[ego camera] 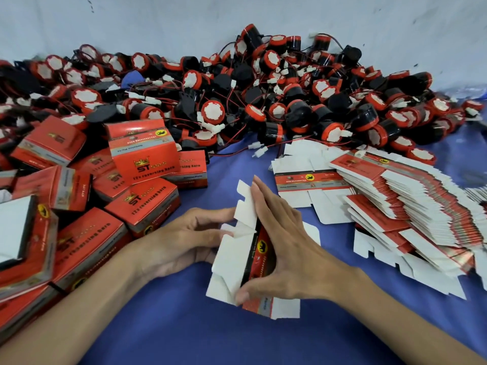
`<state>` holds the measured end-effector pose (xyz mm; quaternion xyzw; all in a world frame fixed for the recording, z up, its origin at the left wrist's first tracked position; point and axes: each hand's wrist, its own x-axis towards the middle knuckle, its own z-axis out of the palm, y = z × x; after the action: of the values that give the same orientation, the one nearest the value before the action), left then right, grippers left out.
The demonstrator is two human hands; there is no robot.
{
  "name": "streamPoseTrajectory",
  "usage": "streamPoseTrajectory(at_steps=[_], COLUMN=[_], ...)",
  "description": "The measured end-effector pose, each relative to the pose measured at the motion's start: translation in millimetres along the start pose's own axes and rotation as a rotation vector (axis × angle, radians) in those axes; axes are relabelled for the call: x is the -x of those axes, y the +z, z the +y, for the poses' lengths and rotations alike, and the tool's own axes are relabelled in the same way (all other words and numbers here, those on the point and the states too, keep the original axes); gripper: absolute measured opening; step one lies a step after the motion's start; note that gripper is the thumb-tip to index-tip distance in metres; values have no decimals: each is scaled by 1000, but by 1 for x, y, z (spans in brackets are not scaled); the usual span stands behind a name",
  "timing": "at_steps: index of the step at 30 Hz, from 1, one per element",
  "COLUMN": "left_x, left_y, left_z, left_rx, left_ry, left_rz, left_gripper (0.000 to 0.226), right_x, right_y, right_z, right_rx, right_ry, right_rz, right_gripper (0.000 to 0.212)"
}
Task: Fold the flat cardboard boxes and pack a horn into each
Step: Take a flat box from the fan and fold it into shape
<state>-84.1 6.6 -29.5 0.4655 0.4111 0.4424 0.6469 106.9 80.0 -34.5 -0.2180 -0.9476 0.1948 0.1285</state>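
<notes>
folded boxes (142,164) left | flat boxes (411,206) right | horns (237,96) behind | cloth (184,333) underneath

Half-folded red-and-white box (237,248), upright

We've got a blue cloth worktop (163,335) against a pale grey-white wall (158,22) with dark scuffs, under even light
</notes>
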Motion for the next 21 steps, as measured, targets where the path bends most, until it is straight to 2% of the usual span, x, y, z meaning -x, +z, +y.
streamPoseTrajectory(at_steps=[2, 4, 9, 12, 15, 17, 21], left_x=[0, -3, -4, -3, -3, -4, -6], left_y=[2, 9, 13, 17, 21, 19, 14], left_z=[-2, -3, -2, 2, 2, 1, 0], left_rx=[-100, -102, 184, 333, 295, 257, 165], left_ry=[-9, 2, -25, -46, -85, -79, 2], left_rz=[-6, 11, -24, 35, 151, 161, 96], left_gripper=[50, 41, 51, 53, 31, 22, 35], right_x=[-3, -4, -5, -6, -6, -5, -4], right_y=[-2, -4, -5, -5, -4, -3, -2], right_z=[-1, -1, -1, -3, -4, -5, -3], right_rx=[-58, -142, -148, -111, -117, -136, -154], right_ry=[46, 87, 97, 98, 88, 75, 69], right_rz=[-25, -18, 46, 50, 81, 99, 116], right_gripper=[135, 136, 123, 117, 117, 116, 115])
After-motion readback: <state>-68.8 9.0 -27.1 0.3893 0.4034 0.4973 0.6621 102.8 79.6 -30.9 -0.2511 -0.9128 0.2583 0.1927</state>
